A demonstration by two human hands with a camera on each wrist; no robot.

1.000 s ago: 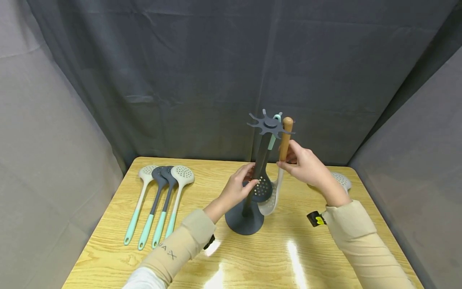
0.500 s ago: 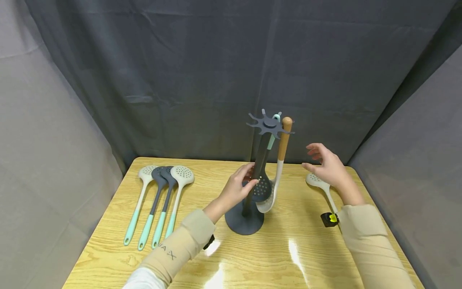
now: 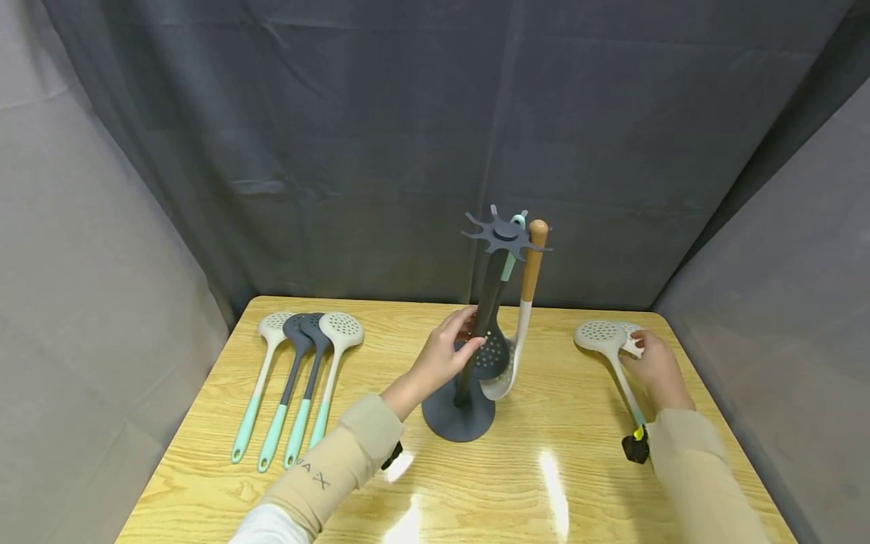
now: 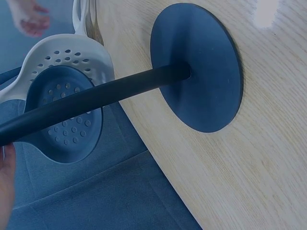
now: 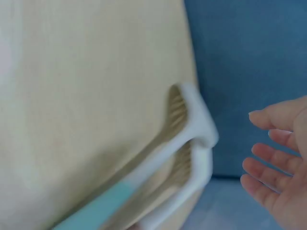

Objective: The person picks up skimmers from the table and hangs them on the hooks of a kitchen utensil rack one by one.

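A dark grey utensil stand point(image 3: 458, 414) rises from the middle of the wooden table point(image 3: 516, 483). From its star-shaped top point(image 3: 506, 233) hang a dark grey skimmer point(image 3: 494, 355) and a white skimmer with a wooden handle point(image 3: 533, 261). My left hand point(image 3: 467, 338) grips the stand's pole point(image 4: 96, 100) beside the dark grey skimmer point(image 4: 64, 129). My right hand point(image 3: 639, 353) rests with straight fingers at the heads of two white skimmers point(image 3: 600, 335) lying at the right. In the right wrist view the right hand point(image 5: 280, 158) is open beside these white skimmers point(image 5: 194, 139).
Several skimmers with teal handles point(image 3: 299, 378) lie side by side at the table's left. Grey cloth walls point(image 3: 340, 136) close in the back and both sides. The stand's round base point(image 4: 201, 72) sits near the table's middle.
My right hand let go of the wooden-handled skimmer, which now hangs on the stand, and moved right and down to the white skimmers. The left hand has stayed on the pole.
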